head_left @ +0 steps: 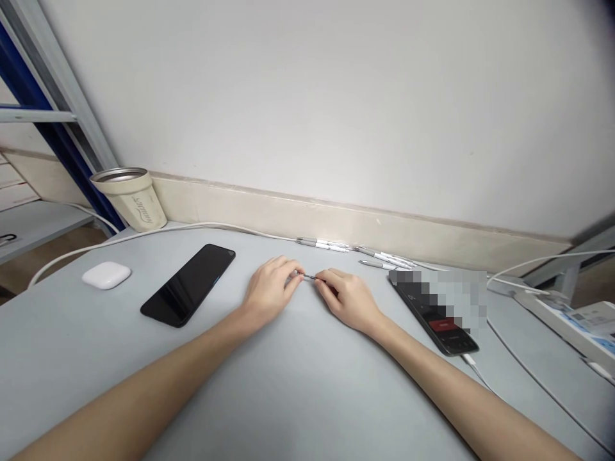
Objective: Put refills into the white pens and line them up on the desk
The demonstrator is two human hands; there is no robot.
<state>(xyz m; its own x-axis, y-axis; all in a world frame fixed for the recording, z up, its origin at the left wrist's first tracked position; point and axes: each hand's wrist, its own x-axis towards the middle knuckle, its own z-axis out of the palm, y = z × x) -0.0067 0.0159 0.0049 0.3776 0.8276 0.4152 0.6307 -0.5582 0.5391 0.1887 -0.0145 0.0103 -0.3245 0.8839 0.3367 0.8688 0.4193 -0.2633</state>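
Head camera view: two bare hands meet near the middle of a pale grey table [288, 397], both forearms reaching in from the lower edge. Between them is a thin dark rod [310, 276], lying roughly crosswise, with its short middle stretch showing and its ends hidden by the fingers. The left hand [273, 282] pinches one end between thumb and fingertips; the right hand [348, 296] grips the other end, its fingers curled inward. The hands are close together but apart, and whether the rod touches the table cannot be told.

Beyond the hands, several white and grey pens [323, 244] lie flat by the tiled strip at the foot of the wall [336, 109]. Left of the left hand rests a black phone [189, 286], its screen dark, and farther left a small white case [106, 275]. A cream cup [137, 202] stands at the back left corner, a white cord [216, 225] running in front of it. Right of the right hand lies a second phone [444, 324], partly covered by a pixelated patch, with a white plug [468, 360] at its near end. A white power strip [552, 315] sits at the far right.
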